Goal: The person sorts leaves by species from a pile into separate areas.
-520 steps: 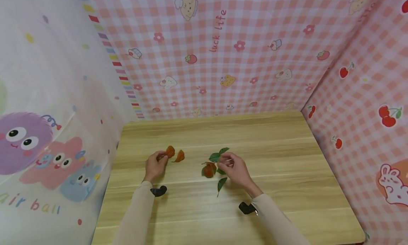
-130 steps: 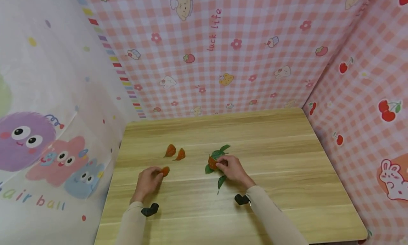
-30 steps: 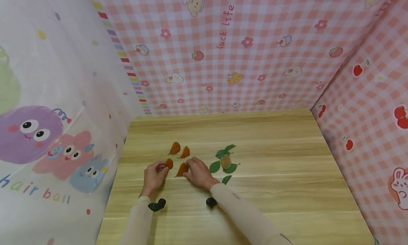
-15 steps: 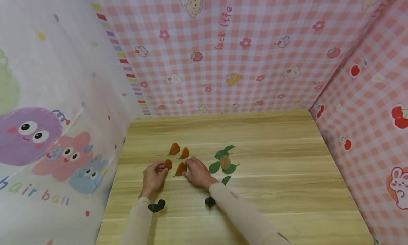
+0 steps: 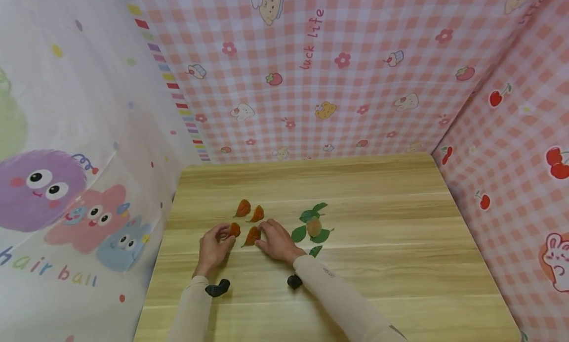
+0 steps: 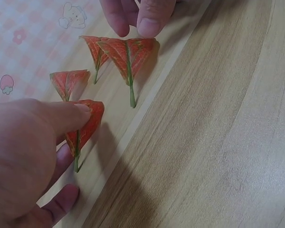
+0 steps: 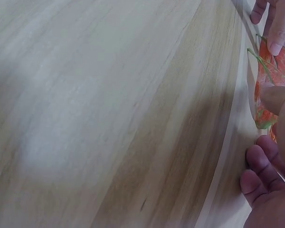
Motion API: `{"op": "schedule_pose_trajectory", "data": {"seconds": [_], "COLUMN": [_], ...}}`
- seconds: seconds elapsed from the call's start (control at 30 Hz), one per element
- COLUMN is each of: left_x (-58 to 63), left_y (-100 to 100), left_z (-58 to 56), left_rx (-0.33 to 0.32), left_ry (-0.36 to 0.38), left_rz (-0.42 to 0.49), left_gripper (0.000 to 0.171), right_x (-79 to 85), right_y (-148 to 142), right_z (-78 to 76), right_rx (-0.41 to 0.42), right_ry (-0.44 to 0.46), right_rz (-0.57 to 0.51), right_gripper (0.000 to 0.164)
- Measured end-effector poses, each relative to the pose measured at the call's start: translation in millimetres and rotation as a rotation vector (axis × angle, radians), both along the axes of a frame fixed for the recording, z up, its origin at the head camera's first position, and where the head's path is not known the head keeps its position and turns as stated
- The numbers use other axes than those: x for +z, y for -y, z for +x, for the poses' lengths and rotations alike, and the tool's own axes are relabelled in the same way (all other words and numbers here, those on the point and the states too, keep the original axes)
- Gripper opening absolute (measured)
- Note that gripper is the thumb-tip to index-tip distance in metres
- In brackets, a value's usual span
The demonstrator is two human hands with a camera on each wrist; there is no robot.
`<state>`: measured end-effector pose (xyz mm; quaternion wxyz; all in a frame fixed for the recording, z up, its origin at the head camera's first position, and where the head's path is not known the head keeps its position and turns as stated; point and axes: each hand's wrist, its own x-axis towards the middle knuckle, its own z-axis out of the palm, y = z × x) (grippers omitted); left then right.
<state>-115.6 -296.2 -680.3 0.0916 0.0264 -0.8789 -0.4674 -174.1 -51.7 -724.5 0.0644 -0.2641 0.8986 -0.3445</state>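
Note:
My left hand (image 5: 215, 248) pinches a red-orange leaf (image 5: 234, 230); in the left wrist view its thumb lies on that leaf (image 6: 92, 126), which has a green stem. Close beside it, my right hand (image 5: 277, 240) holds the edge of another red leaf (image 5: 252, 236) between thumb and fingers. In the right wrist view the right thumb (image 7: 275, 97) covers part of this leaf. Behind these lie two more red leaves, one on the left (image 5: 242, 208) and one on the right (image 5: 258, 213). All four form a small two-by-two group.
Right of my hands, several green leaves (image 5: 299, 234) lie around a pale orange, rounded piece (image 5: 314, 227). All rest on the wood-grain table (image 5: 378, 282). A pink checked cloth (image 5: 284, 95) hangs behind, and a white printed one (image 5: 89, 134) at the left.
Since about four seconds ago, my right hand has carried a red leaf left from the green leaves to the group. My left hand has shifted slightly forward. Both are nearly still over the last second.

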Motion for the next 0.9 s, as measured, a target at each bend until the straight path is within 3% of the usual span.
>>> {"op": "schedule_pose_trajectory", "data": {"seconds": [0.07,0.1,0.27,0.4,0.47,0.5,0.63,0.67,0.77,0.9], "left_x": [7.9,3.6,8.8,11.8,15.0,17.1,32.4,35.1,42.8,50.5], "left_y": [-3.9,-1.5,-1.0,0.7,0.6,0.0,-6.9,-8.7,-16.4,-31.3], "left_z": [2.6,2.5,6.4,7.9,7.9,7.9,8.1,7.3,4.6,1.2], "left_rx": [0.012,0.007,0.040,0.070,0.080,0.086,0.098,0.099,0.087,0.049], "left_ry": [0.040,0.029,0.066,0.078,0.090,0.100,0.164,0.166,0.139,0.050], "left_rz": [0.003,0.022,0.040,0.023,0.015,0.009,-0.013,-0.012,-0.019,-0.039], "left_gripper": [0.043,0.044,0.054,0.061,0.061,0.061,0.061,0.061,0.058,0.052], "right_x": [-1.7,-1.8,8.5,45.7,51.9,63.8,73.4,83.9,86.8,89.6], "right_y": [-2.7,-4.4,-15.6,-30.4,-38.5,-42.7,-56.4,-59.0,-70.4,-88.6], "right_z": [-0.9,-0.9,2.7,12.7,15.5,19.9,29.4,34.5,39.8,47.0], "right_rx": [0.000,0.001,0.017,0.054,0.069,0.069,0.037,0.020,-0.007,-0.043], "right_ry": [0.001,0.002,-0.007,0.015,0.010,0.038,0.083,0.108,0.120,0.137], "right_rz": [0.001,0.002,-0.036,-0.087,-0.099,-0.106,-0.094,-0.090,-0.105,-0.140], "right_gripper": [0.041,0.041,0.044,0.046,0.049,0.051,0.054,0.052,0.054,0.055]}}
